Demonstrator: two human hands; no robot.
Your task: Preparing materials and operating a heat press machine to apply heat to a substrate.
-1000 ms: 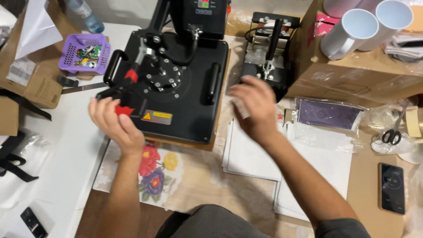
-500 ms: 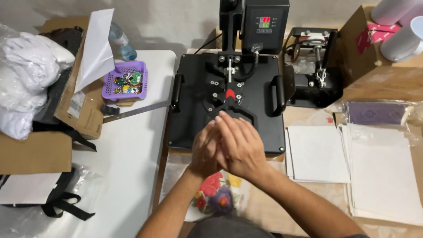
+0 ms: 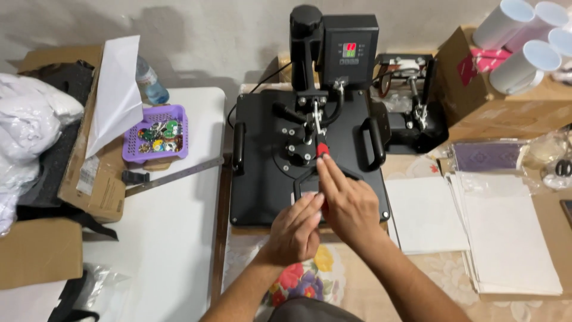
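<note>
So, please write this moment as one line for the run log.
left hand: on heat press handle | right hand: beside it, finger at red knob | heat press: closed | purple basket: left

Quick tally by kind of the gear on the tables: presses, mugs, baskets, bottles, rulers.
Black flat heat press: 1
Small black mug press: 1
White ceramic mugs in view: 4
Purple plastic basket: 1
Clear plastic water bottle: 1
Metal ruler: 1
Total: 9
</note>
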